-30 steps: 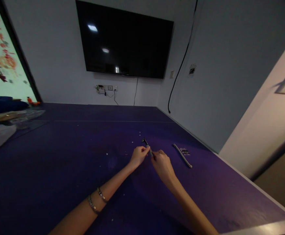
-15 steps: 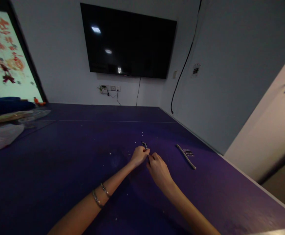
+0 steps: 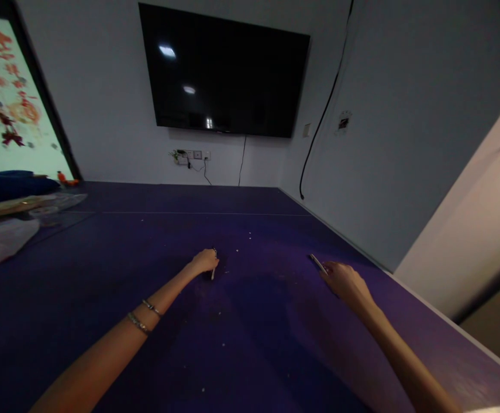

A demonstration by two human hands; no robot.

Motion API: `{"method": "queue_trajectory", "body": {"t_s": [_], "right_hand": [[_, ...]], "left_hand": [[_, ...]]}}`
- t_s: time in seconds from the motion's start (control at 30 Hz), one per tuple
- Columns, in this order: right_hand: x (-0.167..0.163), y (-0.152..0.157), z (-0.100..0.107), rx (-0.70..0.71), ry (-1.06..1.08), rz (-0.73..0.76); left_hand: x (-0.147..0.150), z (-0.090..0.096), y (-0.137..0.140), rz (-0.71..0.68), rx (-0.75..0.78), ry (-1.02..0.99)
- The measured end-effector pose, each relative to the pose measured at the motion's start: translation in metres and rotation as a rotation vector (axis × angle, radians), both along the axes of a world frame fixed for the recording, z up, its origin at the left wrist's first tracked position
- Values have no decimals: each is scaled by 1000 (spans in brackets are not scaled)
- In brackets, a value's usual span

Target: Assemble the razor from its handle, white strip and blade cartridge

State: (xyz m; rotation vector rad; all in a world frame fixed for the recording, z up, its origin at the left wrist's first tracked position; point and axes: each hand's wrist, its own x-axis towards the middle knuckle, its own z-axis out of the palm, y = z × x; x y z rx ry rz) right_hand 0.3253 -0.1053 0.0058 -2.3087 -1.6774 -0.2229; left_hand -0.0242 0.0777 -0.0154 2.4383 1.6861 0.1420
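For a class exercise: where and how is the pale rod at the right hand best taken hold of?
Probably pinch the pale rod across its width, behind its exposed far end, from the near right with the right hand: it is slim, that end pointing away leftward.

Pale strip [image 3: 317, 264] apparently partly hidden.

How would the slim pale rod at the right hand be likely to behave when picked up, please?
The slim pale rod should be light, being so thin. It may be fairly stiff, as the visible stretch looks straight, though the right hand hides the rest. Lying low on the purple tabletop, it seems unlikely to tip.
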Motion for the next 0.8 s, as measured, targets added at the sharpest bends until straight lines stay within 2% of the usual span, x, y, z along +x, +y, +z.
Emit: {"method": "queue_trajectory", "body": {"t_s": [0.2,0.43,0.63,0.8], "right_hand": [[38,8,-12,-162,17,-136],[75,29,-40,-373,44,-31],[90,42,-63,-356,63,60],[77,44,-58,-324,61,80]], "left_hand": [[1,-9,0,-5,0,34],[-2,-14,-7,39,13,27],[-5,-15,-17,50,20,43],[-2,-15,-22,39,54,34]]}}
